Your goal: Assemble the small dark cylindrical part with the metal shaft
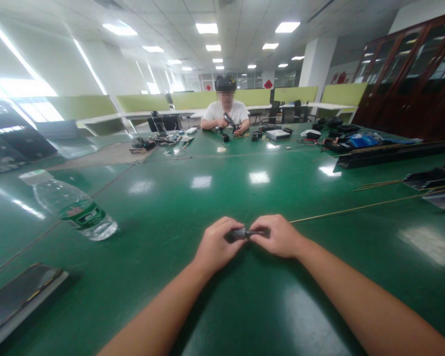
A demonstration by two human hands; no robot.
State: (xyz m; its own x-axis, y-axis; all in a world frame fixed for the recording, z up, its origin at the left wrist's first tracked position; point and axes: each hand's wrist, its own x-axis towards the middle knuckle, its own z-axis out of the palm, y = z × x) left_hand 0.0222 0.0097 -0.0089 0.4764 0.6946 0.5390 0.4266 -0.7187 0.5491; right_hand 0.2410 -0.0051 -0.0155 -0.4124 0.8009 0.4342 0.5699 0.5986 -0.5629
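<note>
Just above the green tabletop, my two hands meet over a small dark cylinder [239, 233] with a grey band and a thin dark shaft [255, 233]. The thumb and fingers of my left hand [218, 242] are closed around the cylinder, hiding its left end. Pinched on the shaft is my right hand [278, 235], which covers the shaft's far end. A thin brass-coloured rod [337, 213] runs from behind my right hand toward the right; whether that hand touches it I cannot tell.
A water bottle [77, 210] stands at left, beyond a dark flat panel [22, 301]. More thin rods [380, 185] and long black profiles [389, 155] lie at right. Across the green table [193, 198], a person [225, 113] holds a dark tool among scattered parts.
</note>
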